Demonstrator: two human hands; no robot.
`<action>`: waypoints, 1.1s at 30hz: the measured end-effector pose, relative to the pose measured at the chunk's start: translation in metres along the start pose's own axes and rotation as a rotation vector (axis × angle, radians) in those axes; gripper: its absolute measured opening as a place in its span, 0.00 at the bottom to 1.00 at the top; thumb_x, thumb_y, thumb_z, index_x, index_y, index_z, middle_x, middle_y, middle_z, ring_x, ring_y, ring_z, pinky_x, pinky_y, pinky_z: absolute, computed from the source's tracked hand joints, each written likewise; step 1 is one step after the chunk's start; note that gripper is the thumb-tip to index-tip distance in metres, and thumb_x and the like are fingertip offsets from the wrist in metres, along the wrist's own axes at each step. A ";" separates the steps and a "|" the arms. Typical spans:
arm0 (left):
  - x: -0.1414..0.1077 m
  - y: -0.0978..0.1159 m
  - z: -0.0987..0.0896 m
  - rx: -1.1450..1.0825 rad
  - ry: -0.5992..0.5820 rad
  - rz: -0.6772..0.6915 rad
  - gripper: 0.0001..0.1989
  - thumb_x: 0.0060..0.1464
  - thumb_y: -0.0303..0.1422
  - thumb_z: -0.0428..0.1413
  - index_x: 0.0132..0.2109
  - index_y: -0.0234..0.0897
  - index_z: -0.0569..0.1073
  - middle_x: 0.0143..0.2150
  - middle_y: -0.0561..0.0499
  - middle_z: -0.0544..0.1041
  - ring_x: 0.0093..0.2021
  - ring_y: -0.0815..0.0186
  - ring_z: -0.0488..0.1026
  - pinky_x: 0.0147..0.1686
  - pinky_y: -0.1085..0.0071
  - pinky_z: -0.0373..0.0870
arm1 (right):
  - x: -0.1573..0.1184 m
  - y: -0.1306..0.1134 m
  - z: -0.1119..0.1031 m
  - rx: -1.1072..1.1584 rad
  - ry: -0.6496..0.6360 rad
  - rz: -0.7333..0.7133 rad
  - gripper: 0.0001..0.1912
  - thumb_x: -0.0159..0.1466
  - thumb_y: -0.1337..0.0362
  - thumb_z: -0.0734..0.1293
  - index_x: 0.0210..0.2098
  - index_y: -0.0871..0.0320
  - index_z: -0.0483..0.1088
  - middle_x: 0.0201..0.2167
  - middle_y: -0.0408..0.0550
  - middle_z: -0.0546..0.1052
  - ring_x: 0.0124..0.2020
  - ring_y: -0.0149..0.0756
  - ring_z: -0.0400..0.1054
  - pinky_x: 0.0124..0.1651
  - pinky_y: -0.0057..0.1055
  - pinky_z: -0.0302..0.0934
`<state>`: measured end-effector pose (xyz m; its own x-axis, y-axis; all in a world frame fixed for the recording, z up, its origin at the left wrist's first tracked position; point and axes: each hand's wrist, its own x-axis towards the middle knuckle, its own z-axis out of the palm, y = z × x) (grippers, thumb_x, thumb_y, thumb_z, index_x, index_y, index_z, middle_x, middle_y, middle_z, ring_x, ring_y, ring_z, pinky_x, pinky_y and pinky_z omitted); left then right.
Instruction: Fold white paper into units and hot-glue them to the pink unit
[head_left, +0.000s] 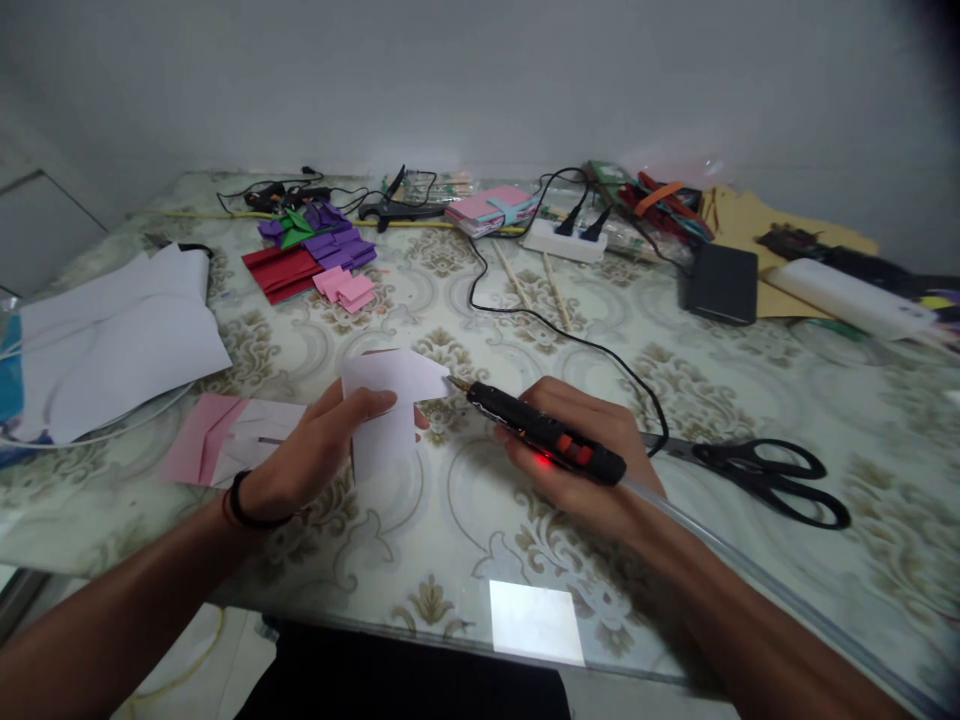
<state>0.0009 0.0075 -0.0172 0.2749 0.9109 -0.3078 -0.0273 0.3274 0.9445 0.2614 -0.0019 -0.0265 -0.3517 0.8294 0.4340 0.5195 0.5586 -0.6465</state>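
Observation:
A white folded paper (pixel 390 385) is pinched in my left hand (pixel 322 440), thumb on top and fingers behind it. My right hand (pixel 585 450) is wrapped round a black glue gun (pixel 540 430) with a red light on its side. The nozzle of the gun is at the pointed right end of the paper; whether they touch is hard to tell. A clear glue stick (pixel 712 550) runs out of the gun's rear. Beside my left forearm lies a pink and white folded paper (pixel 232 435).
Black scissors (pixel 765 480) lie right of my right hand. White sheets (pixel 127 330) are at the left, folded coloured papers (pixel 322 250) at the back left. A black cable (pixel 555 318) crosses from the white power strip (pixel 566 240). A black box (pixel 722 284) stands back right.

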 end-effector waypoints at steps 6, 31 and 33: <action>0.000 -0.005 0.000 0.037 -0.024 -0.001 0.20 0.62 0.45 0.56 0.51 0.35 0.80 0.38 0.47 0.81 0.33 0.61 0.73 0.33 0.68 0.69 | 0.000 0.002 0.004 0.043 0.010 -0.061 0.12 0.63 0.72 0.69 0.27 0.54 0.64 0.24 0.43 0.67 0.28 0.35 0.62 0.31 0.33 0.56; -0.002 -0.007 0.002 0.039 -0.027 -0.010 0.18 0.62 0.46 0.57 0.47 0.36 0.80 0.37 0.48 0.79 0.30 0.65 0.71 0.34 0.68 0.71 | -0.003 0.000 0.012 0.090 -0.066 -0.031 0.14 0.62 0.72 0.67 0.24 0.54 0.59 0.22 0.41 0.64 0.27 0.34 0.61 0.31 0.32 0.54; -0.002 -0.007 0.002 0.044 -0.027 -0.016 0.18 0.62 0.46 0.57 0.47 0.36 0.80 0.37 0.48 0.80 0.30 0.64 0.71 0.34 0.67 0.71 | -0.003 0.000 0.011 0.062 -0.048 -0.019 0.16 0.62 0.72 0.67 0.24 0.54 0.57 0.22 0.40 0.63 0.26 0.34 0.61 0.30 0.32 0.53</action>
<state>0.0022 0.0030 -0.0227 0.3011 0.8981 -0.3205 0.0195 0.3302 0.9437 0.2538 -0.0040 -0.0345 -0.3985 0.8167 0.4173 0.4633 0.5720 -0.6769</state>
